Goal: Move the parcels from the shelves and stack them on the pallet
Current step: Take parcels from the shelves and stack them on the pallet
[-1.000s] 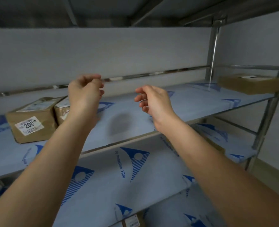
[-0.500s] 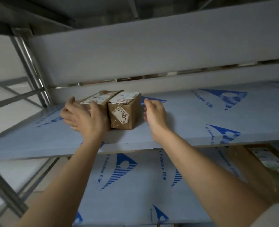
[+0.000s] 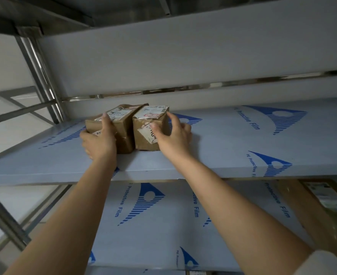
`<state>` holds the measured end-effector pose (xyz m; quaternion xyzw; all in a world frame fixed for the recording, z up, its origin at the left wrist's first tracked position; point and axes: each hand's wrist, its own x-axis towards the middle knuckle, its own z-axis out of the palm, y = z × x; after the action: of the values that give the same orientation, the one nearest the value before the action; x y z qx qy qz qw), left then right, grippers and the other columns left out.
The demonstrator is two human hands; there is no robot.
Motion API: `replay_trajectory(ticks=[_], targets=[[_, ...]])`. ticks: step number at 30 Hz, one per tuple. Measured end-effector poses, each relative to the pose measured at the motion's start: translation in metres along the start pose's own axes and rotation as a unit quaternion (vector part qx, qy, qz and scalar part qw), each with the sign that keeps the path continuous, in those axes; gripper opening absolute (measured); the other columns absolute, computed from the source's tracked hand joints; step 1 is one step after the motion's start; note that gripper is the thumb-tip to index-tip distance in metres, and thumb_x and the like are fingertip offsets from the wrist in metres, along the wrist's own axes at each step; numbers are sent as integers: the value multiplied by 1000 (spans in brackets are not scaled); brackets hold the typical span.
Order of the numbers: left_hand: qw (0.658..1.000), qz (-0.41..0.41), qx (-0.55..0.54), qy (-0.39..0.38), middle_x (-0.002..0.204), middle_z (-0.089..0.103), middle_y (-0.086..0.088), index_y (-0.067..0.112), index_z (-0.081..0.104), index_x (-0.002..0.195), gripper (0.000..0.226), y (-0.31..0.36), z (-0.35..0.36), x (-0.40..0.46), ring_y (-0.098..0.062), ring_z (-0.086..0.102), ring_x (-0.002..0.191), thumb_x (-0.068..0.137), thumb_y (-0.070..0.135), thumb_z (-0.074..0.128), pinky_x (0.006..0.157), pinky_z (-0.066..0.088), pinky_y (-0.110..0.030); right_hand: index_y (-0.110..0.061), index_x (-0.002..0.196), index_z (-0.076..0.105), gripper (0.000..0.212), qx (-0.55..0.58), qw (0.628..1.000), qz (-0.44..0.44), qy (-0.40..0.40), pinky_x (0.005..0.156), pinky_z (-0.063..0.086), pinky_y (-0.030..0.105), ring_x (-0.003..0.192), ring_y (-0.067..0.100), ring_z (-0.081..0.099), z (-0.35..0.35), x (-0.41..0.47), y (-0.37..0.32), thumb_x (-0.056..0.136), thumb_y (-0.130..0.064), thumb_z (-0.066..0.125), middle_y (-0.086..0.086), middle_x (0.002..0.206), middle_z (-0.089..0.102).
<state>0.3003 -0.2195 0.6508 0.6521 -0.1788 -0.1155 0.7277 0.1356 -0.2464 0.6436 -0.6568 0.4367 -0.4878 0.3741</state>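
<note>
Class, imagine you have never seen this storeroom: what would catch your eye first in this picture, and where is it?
First, two small brown parcels side by side near the left end of the blue-filmed shelf: the left parcel gripped by the left hand, the right parcel gripped by the right hand. Next, the blue triangle logos printed across the film, and a larger brown box on the lower shelf at the right edge.

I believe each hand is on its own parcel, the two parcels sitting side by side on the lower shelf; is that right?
Not quite: the two parcels sit on the upper shelf, not the lower one. The head view shows this. The rest holds: the left hand grips the left parcel, the right hand grips the right parcel, and they sit side by side.
</note>
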Motion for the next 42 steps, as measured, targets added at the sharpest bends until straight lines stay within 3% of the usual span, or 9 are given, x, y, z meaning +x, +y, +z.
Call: replay_trajectory(ticks=[7,15,20,24,28,31,33,37,42], targets=[[998,-21,-59,-18,129,52,-8,21,39,118,57,4,-14,-3,-25,57,110,77,47,69,100,49,-47,-20,141,38,62,47,992,-25,118,107,35,40,131,24,33,-2,-1,1,88,-29,67,8,142,35],[994,-29,-106,14,127,55,-10,15,39,123,56,17,-38,-30,-23,64,104,84,30,75,87,58,-41,-7,119,57,44,8,939,-285,192,90,46,42,109,18,42,13,-24,-14,82,-30,55,11,118,48],[990,3,-140,35,124,57,-10,17,38,116,50,30,-60,-45,-20,66,103,84,31,74,84,60,-39,-10,140,42,53,30,964,-262,14,97,19,2,126,16,35,26,-45,-47,94,-31,59,14,136,41],[990,42,-118,63,120,59,-8,16,41,114,46,42,-84,-59,-17,66,101,85,34,72,78,56,-26,-25,155,16,74,79,975,-140,-152,107,27,29,141,19,25,36,-60,-67,96,-51,52,4,155,22],[988,54,-119,80,114,60,-6,16,42,114,45,46,-120,-73,-16,65,98,85,33,73,78,54,-24,-30,151,24,67,253,932,-69,-250,83,45,12,109,0,55,54,-82,-78,95,-49,55,-6,134,48],[989,75,-103,79,107,61,-3,18,45,105,36,42,-155,-83,-14,65,96,85,27,74,78,53,-23,-31,138,39,51,314,905,-39,-284,81,57,23,103,7,65,79,-103,-80,94,-45,59,-3,129,62],[987,77,-101,99,104,62,-3,20,48,96,28,39,-185,-85,-15,65,94,85,27,72,83,54,-28,-30,133,43,45,323,897,-18,-300,87,58,33,106,14,66,97,-119,-83,94,-42,60,2,128,64],[985,42,-87,141,93,59,-2,16,53,92,18,37,-249,-77,-17,58,85,90,33,60,78,48,-33,-23,133,44,36,350,863,6,-365,68,57,20,88,5,69,127,-150,-89,99,-31,52,-1,112,67],[997,-22,-58,49,99,68,-3,20,62,108,36,33,-317,-64,-21,65,89,93,51,52,74,52,-34,-15,128,54,48,332,856,11,-397,63,53,24,81,8,71,171,-181,-95,89,-42,50,-3,95,71]])
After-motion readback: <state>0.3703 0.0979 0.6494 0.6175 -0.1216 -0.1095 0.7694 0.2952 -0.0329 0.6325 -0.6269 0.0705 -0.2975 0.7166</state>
